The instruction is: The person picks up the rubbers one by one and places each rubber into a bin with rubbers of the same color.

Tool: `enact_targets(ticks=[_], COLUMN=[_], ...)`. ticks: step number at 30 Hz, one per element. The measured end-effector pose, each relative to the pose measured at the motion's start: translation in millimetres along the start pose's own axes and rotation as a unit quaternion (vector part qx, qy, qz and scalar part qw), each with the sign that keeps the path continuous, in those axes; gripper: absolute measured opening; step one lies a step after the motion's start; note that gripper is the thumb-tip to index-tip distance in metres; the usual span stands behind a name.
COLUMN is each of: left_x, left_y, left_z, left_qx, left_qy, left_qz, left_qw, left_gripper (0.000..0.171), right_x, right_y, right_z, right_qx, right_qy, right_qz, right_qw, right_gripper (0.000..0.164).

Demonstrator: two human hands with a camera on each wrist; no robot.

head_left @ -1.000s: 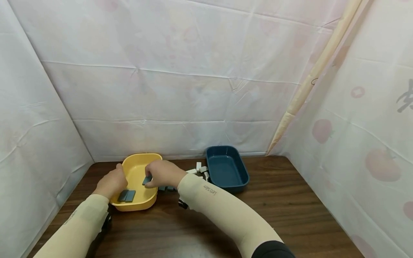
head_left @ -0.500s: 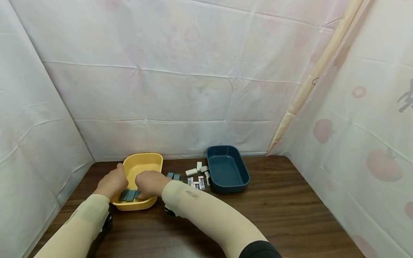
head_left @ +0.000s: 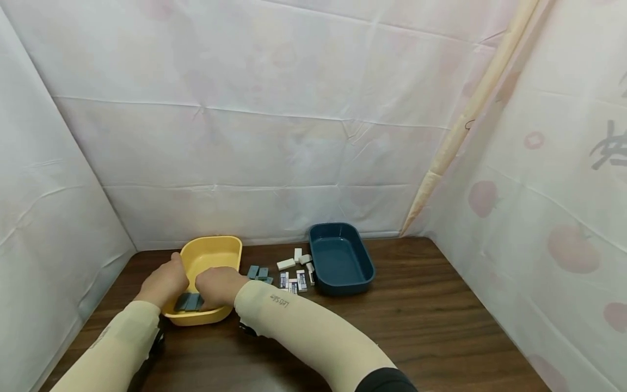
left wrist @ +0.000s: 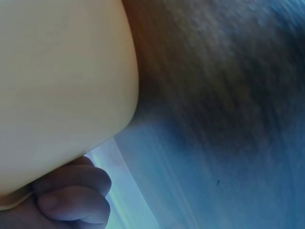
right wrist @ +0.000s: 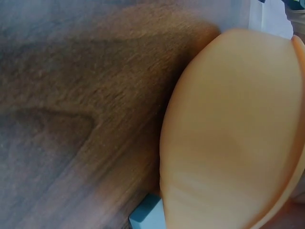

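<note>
From the head camera, a person's two hands work at a yellow tray (head_left: 213, 249) on a dark wooden table (head_left: 416, 310). The left hand (head_left: 164, 282) grips the tray's left rim. The right hand (head_left: 219, 286) reaches inside at the near right, just beside grey-blue blocks (head_left: 194, 302) lying side by side in the near left part; its fingertips are hidden, so whether it holds a block cannot be told. Right of the tray, on the table, lie loose grey-blue pieces (head_left: 252, 271), then white blocks (head_left: 286, 264), some with blue-printed labels, next to a dark blue tray (head_left: 340, 258). From the left wrist, curled fingers (left wrist: 74, 200) clasp the yellow tray near its rim. From the right wrist, the tray's outer wall fills much of the view, a grey-blue corner peeking out below it.
</note>
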State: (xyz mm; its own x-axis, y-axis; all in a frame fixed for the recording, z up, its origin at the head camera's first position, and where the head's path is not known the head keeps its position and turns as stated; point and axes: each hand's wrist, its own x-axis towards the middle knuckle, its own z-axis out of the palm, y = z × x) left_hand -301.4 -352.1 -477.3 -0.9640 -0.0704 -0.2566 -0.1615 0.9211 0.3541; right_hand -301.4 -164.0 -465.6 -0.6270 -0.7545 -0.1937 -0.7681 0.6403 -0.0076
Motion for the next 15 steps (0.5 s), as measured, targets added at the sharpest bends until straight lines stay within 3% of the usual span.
enact_targets(ticks=[9, 15], left_x=[-1.6, -4.2], left_y=[-0.1, 1.5], left_z=[2.1, 0.6], left_qx=[-0.011, -0.003], left_qy=[0.005, 0.012], left_qz=[0.003, 0.0], left_qw=[0.9999, 0.9999], left_gripper=[0.068, 0.072], right_x=[-10.5, -25.0], right_y=[7.3, 18.3], right_z=[-4.4, -17.7], right_qx=[0.016, 0.03], right_qy=[0.029, 0.067], right_qz=[-0.022, -0.039], right_qw=[0.999, 0.997], right_gripper=[0.052, 0.048])
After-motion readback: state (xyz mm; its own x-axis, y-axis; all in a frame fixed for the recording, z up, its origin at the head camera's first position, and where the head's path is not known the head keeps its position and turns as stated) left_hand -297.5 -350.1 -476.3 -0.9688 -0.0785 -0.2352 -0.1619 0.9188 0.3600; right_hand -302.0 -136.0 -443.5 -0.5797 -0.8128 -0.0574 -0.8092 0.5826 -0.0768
